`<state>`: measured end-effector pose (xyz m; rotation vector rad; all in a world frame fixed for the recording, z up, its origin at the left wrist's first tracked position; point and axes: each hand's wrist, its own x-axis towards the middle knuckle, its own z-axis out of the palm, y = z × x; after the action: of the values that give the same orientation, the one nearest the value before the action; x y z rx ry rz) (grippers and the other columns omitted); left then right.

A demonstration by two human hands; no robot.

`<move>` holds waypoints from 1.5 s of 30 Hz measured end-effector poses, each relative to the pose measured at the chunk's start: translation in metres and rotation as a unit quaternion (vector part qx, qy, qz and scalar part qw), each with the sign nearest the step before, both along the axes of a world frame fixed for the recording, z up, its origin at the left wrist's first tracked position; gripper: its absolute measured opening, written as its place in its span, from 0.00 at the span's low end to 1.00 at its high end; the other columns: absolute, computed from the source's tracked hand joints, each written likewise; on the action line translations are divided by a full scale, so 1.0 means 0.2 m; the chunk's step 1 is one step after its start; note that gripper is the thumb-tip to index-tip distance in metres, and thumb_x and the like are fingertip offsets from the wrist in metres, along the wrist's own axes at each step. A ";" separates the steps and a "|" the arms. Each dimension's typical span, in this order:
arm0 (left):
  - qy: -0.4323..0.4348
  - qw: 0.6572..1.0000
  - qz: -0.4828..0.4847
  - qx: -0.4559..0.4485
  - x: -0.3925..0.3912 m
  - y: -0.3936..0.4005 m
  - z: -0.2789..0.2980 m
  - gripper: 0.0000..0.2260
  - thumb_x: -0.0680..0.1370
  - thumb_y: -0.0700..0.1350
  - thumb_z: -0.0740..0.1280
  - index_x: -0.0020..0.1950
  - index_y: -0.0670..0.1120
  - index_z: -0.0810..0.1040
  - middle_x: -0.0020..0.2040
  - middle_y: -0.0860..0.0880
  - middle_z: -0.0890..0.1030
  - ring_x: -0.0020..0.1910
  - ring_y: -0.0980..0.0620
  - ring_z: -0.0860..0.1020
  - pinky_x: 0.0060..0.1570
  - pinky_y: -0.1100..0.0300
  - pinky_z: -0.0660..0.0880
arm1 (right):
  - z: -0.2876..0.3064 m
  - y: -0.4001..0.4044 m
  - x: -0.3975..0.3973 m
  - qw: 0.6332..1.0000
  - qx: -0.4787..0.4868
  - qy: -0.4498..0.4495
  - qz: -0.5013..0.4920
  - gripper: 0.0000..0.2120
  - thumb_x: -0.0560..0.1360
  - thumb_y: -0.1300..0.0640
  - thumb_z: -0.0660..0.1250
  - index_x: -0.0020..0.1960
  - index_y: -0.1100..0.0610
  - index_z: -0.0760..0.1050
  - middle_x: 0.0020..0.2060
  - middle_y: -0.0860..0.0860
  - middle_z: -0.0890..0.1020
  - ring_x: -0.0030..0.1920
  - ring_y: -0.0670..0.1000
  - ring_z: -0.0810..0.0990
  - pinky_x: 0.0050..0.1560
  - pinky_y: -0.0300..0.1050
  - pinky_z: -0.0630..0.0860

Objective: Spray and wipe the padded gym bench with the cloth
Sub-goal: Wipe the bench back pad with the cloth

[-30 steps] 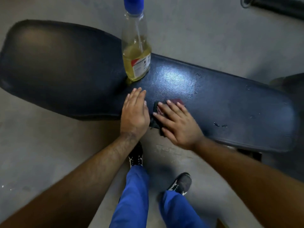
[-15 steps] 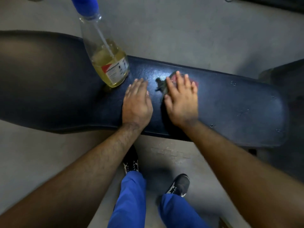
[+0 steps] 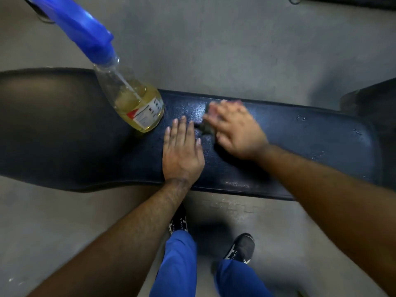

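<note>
Right hand (image 3: 236, 130): fingers (image 3: 222, 108) were seen extended and spread, blurred, pressed flat upon a dark cloth (image 3: 206, 127); only a crumpled edge of the cloth was shown, at the thumb side of the hand, with a reddish trace near the fingertips. Whether any fold was pinched beneath the palm could not be told.

Left hand (image 3: 182, 151): fingers (image 3: 182, 129) were laid straight and close together, palm down on the pad, nothing being held. It was placed just beside the right hand, between cloth and bottle.

Spray bottle (image 3: 137, 103): clear, partly filled with yellow liquid, fitted with a blue trigger head (image 3: 79, 28) and a white-and-red label; it was stood on the pad just left of the left hand, near the far edge.

Worktop (image 3: 300, 146): a padded gym bench covered in black textured vinyl, run across the view from left to right. A glossy sheen was noted around the hands; small scuffs or droplets were scattered toward the right end. The left portion was seen wider and in shadow.

Floor (image 3: 235, 50): grey, smooth, mottled, with a paler worn patch below the bench's near edge.

Also recorded: blue trousers (image 3: 177, 264) and dark shoes (image 3: 242, 247) on the floor beneath the near edge; dark equipment, indistinct, at the upper right corner and at the right margin.
</note>
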<state>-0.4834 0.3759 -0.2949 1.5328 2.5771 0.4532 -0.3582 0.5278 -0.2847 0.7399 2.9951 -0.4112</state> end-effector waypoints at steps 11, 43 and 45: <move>0.033 0.999 -0.008 -0.003 0.01 0.02 -0.02 0.22 0.81 0.47 0.55 0.72 0.39 0.68 0.74 0.39 0.67 0.76 0.42 0.62 0.76 0.47 0.55 | 0.00 0.05 0.09 0.986 -0.009 -0.013 -0.165 0.30 0.75 0.46 0.51 0.76 0.50 0.68 0.77 0.58 0.66 0.76 0.62 0.64 0.76 0.59 0.54; -0.141 0.987 -0.062 0.042 0.36 -0.07 0.12 0.20 0.77 0.39 0.58 0.68 0.37 0.73 0.70 0.40 0.73 0.72 0.43 0.68 0.74 0.54 0.57 | -0.06 -0.56 0.48 0.957 0.005 0.036 -0.288 0.29 0.77 0.46 0.57 0.77 0.51 0.66 0.78 0.57 0.63 0.78 0.62 0.60 0.77 0.60 0.52; -0.142 0.986 -0.068 0.046 0.40 -0.04 0.15 0.20 0.76 0.39 0.58 0.67 0.37 0.74 0.69 0.40 0.74 0.71 0.43 0.69 0.74 0.53 0.59 | -0.05 -0.67 0.62 0.991 0.018 0.024 -0.130 0.28 0.78 0.46 0.58 0.78 0.51 0.65 0.78 0.56 0.63 0.78 0.61 0.60 0.77 0.61 0.55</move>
<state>-0.4036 0.3684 -0.2655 1.5330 2.2490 0.7270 -0.2344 0.3929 -0.2948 1.1470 2.9631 -0.3893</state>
